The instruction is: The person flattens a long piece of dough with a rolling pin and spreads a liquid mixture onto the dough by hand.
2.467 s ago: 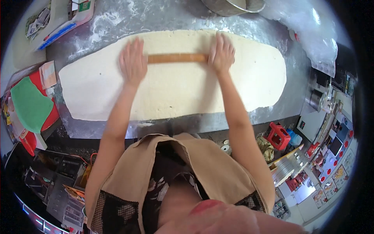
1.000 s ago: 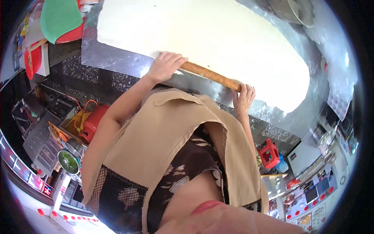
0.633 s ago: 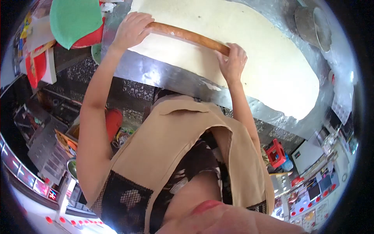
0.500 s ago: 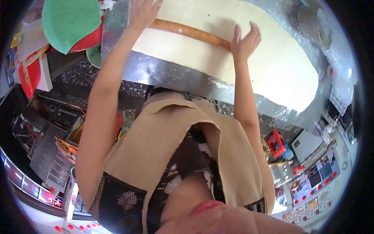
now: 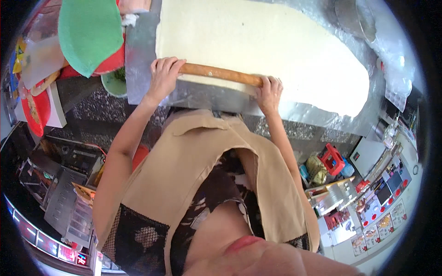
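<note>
A large pale sheet of dough (image 5: 276,50) lies flat on a shiny metal work surface (image 5: 207,93). Across its near edge rests a wooden rolling pin (image 5: 221,73), slightly lower at its right end. My left hand (image 5: 165,76) is closed around the pin's left end, its fingers curled over the top. Around the right end, my right hand (image 5: 269,92) is wrapped in the same way. Both hands hold the pin close to the edge nearest my body.
At the left hangs a green cloth (image 5: 87,34) over something red, beside a green bowl (image 5: 115,83). A metal container (image 5: 354,18) stands at the far right of the surface. On the floor at the right is a red stool (image 5: 332,158).
The rolling pin has come nearer to my body, to the dough's near edge. My right hand, spread with raised fingers before, has closed on the pin's end; the left grips its end too.
</note>
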A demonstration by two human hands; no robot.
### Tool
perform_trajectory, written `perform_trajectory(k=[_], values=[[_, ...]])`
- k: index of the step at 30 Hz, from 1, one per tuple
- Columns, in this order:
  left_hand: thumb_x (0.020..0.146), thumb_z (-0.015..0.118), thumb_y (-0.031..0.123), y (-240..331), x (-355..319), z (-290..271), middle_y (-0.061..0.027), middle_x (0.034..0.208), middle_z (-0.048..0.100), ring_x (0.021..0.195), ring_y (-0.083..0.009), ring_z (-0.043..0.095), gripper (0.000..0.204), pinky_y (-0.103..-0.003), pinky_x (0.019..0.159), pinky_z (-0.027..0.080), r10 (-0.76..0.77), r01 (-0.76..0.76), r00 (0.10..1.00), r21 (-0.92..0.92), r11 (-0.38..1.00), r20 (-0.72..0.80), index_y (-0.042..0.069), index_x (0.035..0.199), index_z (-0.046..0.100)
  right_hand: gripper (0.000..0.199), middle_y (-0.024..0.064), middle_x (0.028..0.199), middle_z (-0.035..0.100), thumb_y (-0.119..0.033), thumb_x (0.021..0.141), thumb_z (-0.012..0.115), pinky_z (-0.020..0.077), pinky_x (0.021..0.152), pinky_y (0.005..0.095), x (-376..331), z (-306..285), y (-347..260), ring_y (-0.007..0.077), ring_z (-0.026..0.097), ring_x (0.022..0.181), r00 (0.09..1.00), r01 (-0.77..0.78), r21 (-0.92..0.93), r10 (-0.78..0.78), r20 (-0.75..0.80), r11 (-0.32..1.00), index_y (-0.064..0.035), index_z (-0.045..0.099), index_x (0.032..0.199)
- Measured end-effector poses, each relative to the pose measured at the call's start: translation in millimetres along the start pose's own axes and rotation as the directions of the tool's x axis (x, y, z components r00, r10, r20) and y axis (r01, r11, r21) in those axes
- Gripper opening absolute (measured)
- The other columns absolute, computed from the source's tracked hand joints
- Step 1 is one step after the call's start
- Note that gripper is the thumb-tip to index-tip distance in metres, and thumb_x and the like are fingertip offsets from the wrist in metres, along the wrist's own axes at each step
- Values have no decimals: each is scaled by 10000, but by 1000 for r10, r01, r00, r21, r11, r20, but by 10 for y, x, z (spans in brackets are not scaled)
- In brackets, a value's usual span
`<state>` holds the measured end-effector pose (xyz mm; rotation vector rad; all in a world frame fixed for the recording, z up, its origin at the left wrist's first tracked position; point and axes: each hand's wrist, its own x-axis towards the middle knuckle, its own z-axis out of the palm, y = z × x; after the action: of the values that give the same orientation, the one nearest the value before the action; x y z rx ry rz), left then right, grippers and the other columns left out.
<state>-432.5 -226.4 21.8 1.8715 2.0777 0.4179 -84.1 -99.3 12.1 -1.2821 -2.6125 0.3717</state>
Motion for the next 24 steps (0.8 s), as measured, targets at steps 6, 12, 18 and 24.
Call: perform_trajectory(k=[6, 12, 18, 24], values=[[830, 616, 159, -16, 728, -29, -89, 1418, 426, 1323, -282, 353, 530, -550, 1062, 216, -58, 95, 976, 171, 981, -211, 134, 1343, 483, 553, 118, 1417, 405, -286, 874, 582, 203, 1097, 539, 980, 242, 213, 332, 335, 1335, 996, -72, -154, 65, -54, 985, -89, 418, 1364], [880, 542, 232, -702, 2460, -93, -90, 1308, 539, 1204, -258, 486, 381, -471, 1015, 329, -28, 124, 853, 151, 981, -521, 99, 1236, 563, 600, 164, 1424, 395, -394, 936, 432, 159, 1127, 517, 3004, 364, 311, 336, 284, 1367, 889, -209, 5, 192, -416, 978, -36, 331, 1407], [867, 553, 270, -483, 1820, 235, -97, 1362, 490, 1270, -272, 422, 477, -468, 1052, 288, 13, 99, 942, 313, 945, -335, 84, 1304, 514, 652, 176, 1420, 400, -422, 877, 496, 152, 1111, 562, 2186, 690, 445, 370, 317, 1339, 965, -219, -248, 173, -195, 944, -4, 389, 1366], [867, 531, 254, -538, 2631, -23, -133, 1328, 494, 1203, -292, 459, 424, -443, 973, 366, -74, 149, 908, 152, 977, -413, 63, 1245, 541, 564, 167, 1439, 386, -367, 937, 399, 189, 1106, 534, 2901, 492, 284, 321, 315, 1360, 901, -272, -41, 239, -362, 962, -37, 363, 1393]])
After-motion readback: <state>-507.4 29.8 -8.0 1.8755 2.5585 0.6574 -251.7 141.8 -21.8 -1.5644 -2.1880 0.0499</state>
